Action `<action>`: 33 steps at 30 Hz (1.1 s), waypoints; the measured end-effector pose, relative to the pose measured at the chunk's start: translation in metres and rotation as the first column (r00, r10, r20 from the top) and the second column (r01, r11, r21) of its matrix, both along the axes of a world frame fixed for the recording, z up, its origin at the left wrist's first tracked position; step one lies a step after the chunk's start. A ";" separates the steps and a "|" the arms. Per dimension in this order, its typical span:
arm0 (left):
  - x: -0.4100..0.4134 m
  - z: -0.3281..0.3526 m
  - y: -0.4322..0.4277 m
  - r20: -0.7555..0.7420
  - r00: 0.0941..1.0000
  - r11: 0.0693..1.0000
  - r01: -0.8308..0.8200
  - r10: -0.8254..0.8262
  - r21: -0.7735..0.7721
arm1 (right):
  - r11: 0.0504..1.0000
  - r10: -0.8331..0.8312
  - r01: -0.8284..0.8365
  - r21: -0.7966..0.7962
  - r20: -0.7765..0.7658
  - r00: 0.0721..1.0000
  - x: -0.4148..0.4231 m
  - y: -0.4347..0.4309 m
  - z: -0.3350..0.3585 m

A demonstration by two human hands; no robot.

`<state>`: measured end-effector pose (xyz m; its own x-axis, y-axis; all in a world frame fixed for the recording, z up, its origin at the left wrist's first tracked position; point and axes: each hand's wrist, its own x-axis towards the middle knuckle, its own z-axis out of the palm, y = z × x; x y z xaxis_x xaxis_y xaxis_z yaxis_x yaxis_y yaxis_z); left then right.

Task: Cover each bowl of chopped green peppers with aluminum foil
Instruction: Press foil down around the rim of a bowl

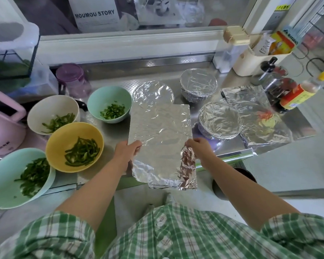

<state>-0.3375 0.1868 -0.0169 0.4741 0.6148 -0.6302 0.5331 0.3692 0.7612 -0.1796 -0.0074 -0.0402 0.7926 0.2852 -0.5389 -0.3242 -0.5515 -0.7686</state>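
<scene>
Foil sheet (160,131), rectangular, thin and shiny with fine wrinkles, hangs over the near edge of the embossed steel counter (108,131). Its near end is crumpled into a rounded fold, and what lies beneath is hidden. The left hand (126,150) pinches its left edge and the right hand (200,147) its right edge, fingers curled onto the metal. At left stand four smooth, round, uncovered bowls of chopped green peppers: large mint bowl (4,174), yellow bowl (64,135), white bowl (51,107) and small mint bowl (105,96). Beyond the sheet sit foil-capped bowls (219,118), tightly wrapped. Loose foil pieces (266,126) lie flat farther right.
</scene>
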 end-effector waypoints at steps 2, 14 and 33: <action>0.001 0.004 0.004 0.003 0.999 0.999 0.034 -0.034 -0.011 | 0.997 -0.046 0.046 0.064 0.004 0.999 0.003 0.005 0.006; 0.000 0.011 0.015 -0.079 0.988 0.982 0.142 -0.133 0.121 | 0.989 -0.111 0.112 0.097 -0.013 0.994 -0.003 0.014 0.009; 0.006 0.013 -0.034 -0.397 0.862 0.201 0.469 -0.315 0.860 | 0.888 -0.439 0.444 0.116 -0.072 0.896 -0.046 0.008 -0.006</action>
<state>-0.3316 0.1532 -0.0042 0.8179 0.5586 0.1382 0.4872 -0.8000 0.3502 -0.2260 0.0008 -0.0461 0.8298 -0.0212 -0.5577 -0.5453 -0.2430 -0.8022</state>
